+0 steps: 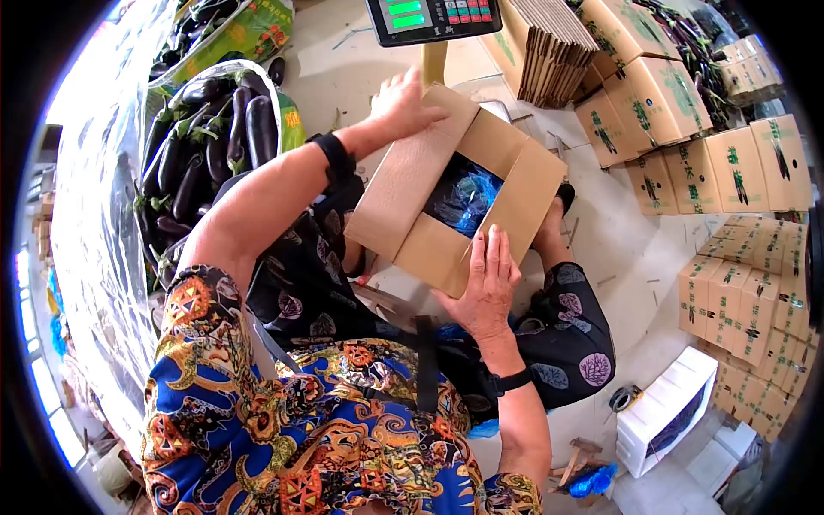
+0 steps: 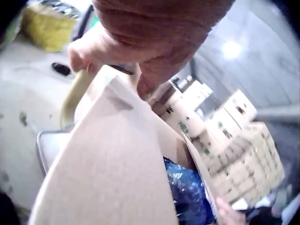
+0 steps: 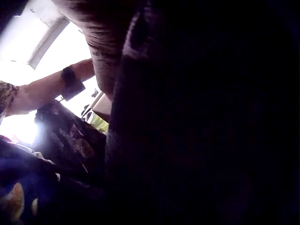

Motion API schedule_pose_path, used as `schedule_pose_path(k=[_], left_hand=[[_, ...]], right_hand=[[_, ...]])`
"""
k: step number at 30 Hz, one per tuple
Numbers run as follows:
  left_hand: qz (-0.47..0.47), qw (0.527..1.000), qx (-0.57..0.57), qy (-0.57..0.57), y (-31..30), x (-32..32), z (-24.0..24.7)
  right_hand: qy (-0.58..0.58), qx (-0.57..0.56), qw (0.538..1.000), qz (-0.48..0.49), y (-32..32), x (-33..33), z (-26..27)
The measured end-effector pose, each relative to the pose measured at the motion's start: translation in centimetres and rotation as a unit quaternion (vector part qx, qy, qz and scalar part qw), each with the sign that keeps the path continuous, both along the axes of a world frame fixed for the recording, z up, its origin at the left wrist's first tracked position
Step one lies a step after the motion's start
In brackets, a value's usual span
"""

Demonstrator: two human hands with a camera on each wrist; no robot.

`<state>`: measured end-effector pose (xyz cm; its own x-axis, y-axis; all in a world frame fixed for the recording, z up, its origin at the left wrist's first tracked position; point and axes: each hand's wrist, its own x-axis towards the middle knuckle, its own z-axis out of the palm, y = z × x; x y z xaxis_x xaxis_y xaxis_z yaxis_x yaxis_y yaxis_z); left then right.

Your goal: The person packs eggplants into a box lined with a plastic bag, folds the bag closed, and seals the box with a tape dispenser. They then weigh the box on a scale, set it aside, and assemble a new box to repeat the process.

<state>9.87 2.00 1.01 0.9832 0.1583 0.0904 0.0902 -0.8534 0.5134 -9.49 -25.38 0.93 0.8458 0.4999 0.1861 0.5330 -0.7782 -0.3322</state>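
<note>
An open cardboard box (image 1: 412,184), tilted between the person's knees, holds a shiny blue plastic bag (image 1: 470,196) with dark contents. At the far left corner of its raised flap is my left hand (image 1: 402,107), fingers spread and thumb over the cardboard. In the left wrist view, this hand (image 2: 159,33) straddles the top edge of the flap (image 2: 117,150). My right hand (image 1: 487,287) lies with straight fingers on the near flap, thumb spread at its lower edge. Darkness fills most of the right wrist view, with only part of the right hand (image 3: 101,42) showing.
Clear plastic sacks of eggplants (image 1: 206,146) stand at the left. A digital scale display (image 1: 433,17) rises beyond the box. Folded cardboard (image 1: 549,47) and stacked printed boxes (image 1: 738,172) line the right. A white foam box (image 1: 668,412) sits lower right.
</note>
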Motion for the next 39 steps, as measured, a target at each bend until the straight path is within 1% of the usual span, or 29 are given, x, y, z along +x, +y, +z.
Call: schedule_pose_path(k=[1,3,4,5,6,7,9,10,11,13,14,15,18,20,25,26,27,28,29,30,31,32,33,35,37,38,39], left_hand=[[-0.006,0.966,-0.082,0.244,1.3,0.5,0.2],[-0.002,0.976,-0.200,0.088,0.5,-1.8,-0.7],[-0.079,0.959,-0.272,0.011,0.5,-1.7,0.2],[-0.094,0.967,-0.233,0.044,-0.3,-2.1,0.9],[-0.110,0.973,-0.190,0.075,-2.5,-3.0,4.3],[-0.121,0.976,-0.150,0.106,-4.4,-4.1,6.4],[-0.173,0.981,-0.090,-0.004,-6.7,-5.1,3.0],[-0.144,0.970,-0.188,0.047,-7.5,-5.8,4.1],[-0.151,0.960,-0.233,-0.021,-8.4,-5.5,2.2],[-0.143,0.987,-0.067,-0.038,-11.3,-6.2,0.1],[-0.175,0.982,0.039,-0.056,-11.8,-6.9,-0.9],[-0.189,0.977,0.079,-0.065,-12.1,-6.9,-1.2],[-0.212,0.972,0.085,-0.057,-10.9,-6.7,-2.0],[-0.234,0.965,0.100,-0.064,-10.3,-6.1,-1.8],[-0.230,0.964,0.115,-0.063,-10.1,-5.8,-2.3],[-0.236,0.963,0.118,-0.058,-10.4,-5.6,-2.6],[-0.243,0.959,0.125,-0.074,-10.2,-5.1,-3.1],[-0.237,0.959,0.133,-0.083,-10.5,-4.5,-4.0],[-0.268,0.935,0.222,-0.069,-10.3,-3.8,-4.7],[-0.253,0.946,0.186,-0.077,-10.6,-3.6,-4.5],[-0.227,0.961,0.148,-0.059,-11.2,-3.5,-3.7],[-0.232,0.959,0.149,-0.070,-11.0,-3.4,-3.7],[-0.238,0.954,0.165,-0.080,-10.6,-3.1,-3.9],[-0.260,0.944,0.171,-0.112,-10.5,-2.3,-3.9],[-0.285,0.918,0.263,-0.085,-10.5,-2.5,-3.5],[-0.255,0.942,0.203,-0.085,-10.8,-2.3,-3.8],[-0.275,0.918,0.267,-0.099,-10.3,-2.0,-4.4]], right_hand=[[-0.007,0.009,1.000,0.003,0.0,0.2,0.0],[0.001,0.006,1.000,0.015,-0.2,0.9,0.0],[0.010,0.005,1.000,0.018,-0.4,0.7,-0.1],[0.013,0.008,1.000,0.019,-0.5,0.8,-0.1],[0.013,0.012,1.000,0.019,-0.3,1.2,0.0],[0.015,0.014,1.000,0.023,-0.1,1.3,0.1],[0.010,0.017,0.999,0.025,-0.2,1.2,0.1],[0.007,0.020,1.000,0.022,-0.1,1.2,0.0],[0.003,0.020,1.000,0.021,0.1,1.1,-0.1],[-0.002,0.020,1.000,0.021,0.2,1.1,-0.2],[0.005,0.020,0.999,0.025,0.2,0.9,-0.2],[0.008,0.020,0.999,0.028,0.1,1.1,-0.2],[0.020,0.020,0.999,0.022,0.2,0.4,-0.3],[0.029,0.016,0.999,0.024,0.6,1.1,-0.2],[0.115,-0.012,0.992,0.041,-0.5,0.7,3.3],[0.179,0.070,0.981,0.027,-1.8,0.8,5.0],[0.240,0.152,0.959,0.006,-3.5,0.9,7.4],[0.285,0.233,0.928,-0.058,-5.3,0.9,10.5],[0.267,0.280,0.916,-0.110,-7.5,0.7,13.2],[0.262,0.365,0.877,-0.173,-10.4,0.3,14.5],[0.217,0.448,0.835,-0.235,-12.3,0.0,16.5],[0.172,0.443,0.835,-0.279,-15.1,-0.1,17.2],[0.132,0.437,0.822,-0.339,-17.5,0.0,16.9],[0.127,0.456,0.797,-0.375,-23.4,0.1,13.2],[0.172,0.398,0.797,-0.420,-27.6,-1.2,7.0],[0.194,0.363,0.796,-0.443,-29.0,-2.2,3.6],[0.218,0.329,0.793,-0.465,-30.1,-3.3,0.1]])
